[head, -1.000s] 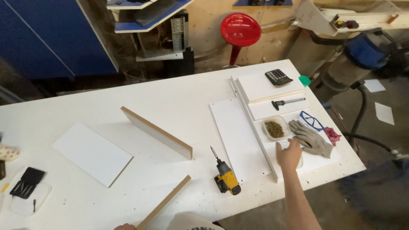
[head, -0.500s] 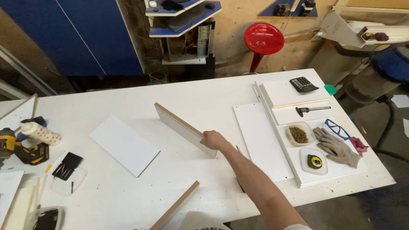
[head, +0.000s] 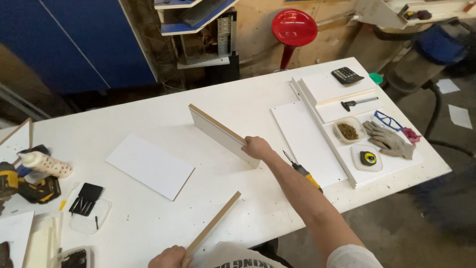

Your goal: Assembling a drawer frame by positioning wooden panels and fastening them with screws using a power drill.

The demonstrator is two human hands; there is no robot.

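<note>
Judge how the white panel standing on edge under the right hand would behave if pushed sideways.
The panel stands on its thin long edge, so it would probably tip flat once the right hand lets go. It looks like a stiff, flat board, unlikely to flex. Its smooth white face may slide easily on the table.

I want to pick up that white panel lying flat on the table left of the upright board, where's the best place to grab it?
Take the flat white panel by its near right corner, coming from the right side. That corner and the brown edge along it lie open on the table, probably leaving room to slide fingers under. It lies flat, so a grip from above finds nothing to pinch.
</note>
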